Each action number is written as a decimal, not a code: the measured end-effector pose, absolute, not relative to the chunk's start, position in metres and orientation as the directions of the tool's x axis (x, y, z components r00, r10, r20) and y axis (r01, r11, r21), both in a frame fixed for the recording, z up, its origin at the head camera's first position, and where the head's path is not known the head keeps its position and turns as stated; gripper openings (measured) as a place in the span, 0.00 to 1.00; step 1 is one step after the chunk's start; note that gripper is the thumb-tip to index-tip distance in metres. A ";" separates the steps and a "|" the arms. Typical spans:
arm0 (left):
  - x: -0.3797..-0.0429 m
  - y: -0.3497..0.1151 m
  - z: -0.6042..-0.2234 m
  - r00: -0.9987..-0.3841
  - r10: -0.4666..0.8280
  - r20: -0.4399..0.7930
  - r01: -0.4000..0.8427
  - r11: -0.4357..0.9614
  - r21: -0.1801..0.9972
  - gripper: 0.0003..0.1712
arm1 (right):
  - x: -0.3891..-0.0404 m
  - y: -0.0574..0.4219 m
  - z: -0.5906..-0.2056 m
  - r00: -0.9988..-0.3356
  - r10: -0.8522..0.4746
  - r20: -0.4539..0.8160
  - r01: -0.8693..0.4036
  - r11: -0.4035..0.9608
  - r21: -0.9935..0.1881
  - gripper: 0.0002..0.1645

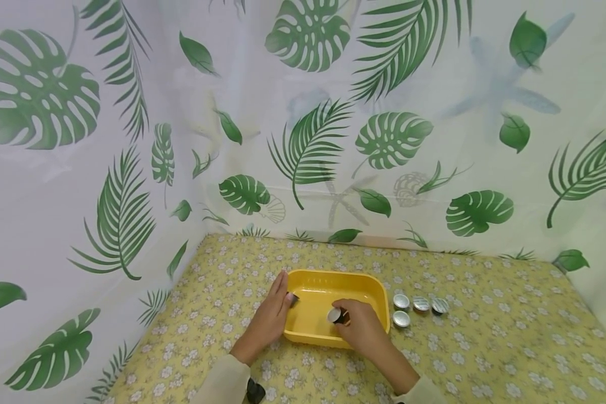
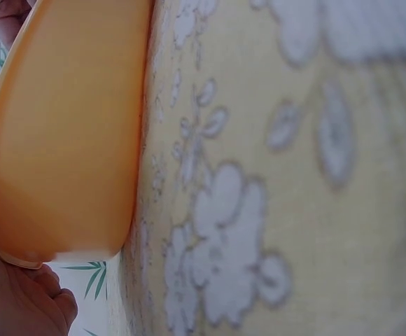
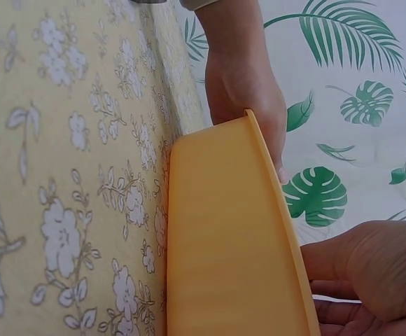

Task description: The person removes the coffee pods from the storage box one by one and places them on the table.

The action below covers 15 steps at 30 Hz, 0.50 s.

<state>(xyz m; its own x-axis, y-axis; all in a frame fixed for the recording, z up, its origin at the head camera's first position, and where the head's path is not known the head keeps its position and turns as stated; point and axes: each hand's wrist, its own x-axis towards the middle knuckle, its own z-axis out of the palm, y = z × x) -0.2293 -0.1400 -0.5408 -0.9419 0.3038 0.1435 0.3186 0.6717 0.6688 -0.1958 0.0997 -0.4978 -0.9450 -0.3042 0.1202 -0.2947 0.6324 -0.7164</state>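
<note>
A shallow yellow rectangular basin (image 1: 310,317) sits on the flowered tablecloth in the head view. My left hand (image 1: 270,314) grips its left side, thumb over the rim and fingers along the outer wall. Close to that thumb, a small dark piece (image 1: 294,301) shows at the basin's left inner side, partly hidden. Over the basin's right half, my right hand (image 1: 361,325) pinches a small dark cylinder (image 1: 335,316), its pale round end facing up and left. In the left wrist view, the basin's outer wall (image 2: 70,133) fills the left part.
Several small round silver-topped containers (image 1: 401,302) stand on the cloth just right of the basin. A black object (image 1: 255,391) shows beside the left sleeve. Leaf-printed white curtain (image 1: 313,224) walls off the back and left of the flowered cloth (image 1: 510,336).
</note>
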 end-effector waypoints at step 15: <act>-0.230 -0.140 -0.541 -0.940 0.306 0.148 0.323 0.667 0.672 0.35 | -0.189 0.113 -0.492 -0.963 -0.228 0.146 -0.257 0.598 -0.759 0.22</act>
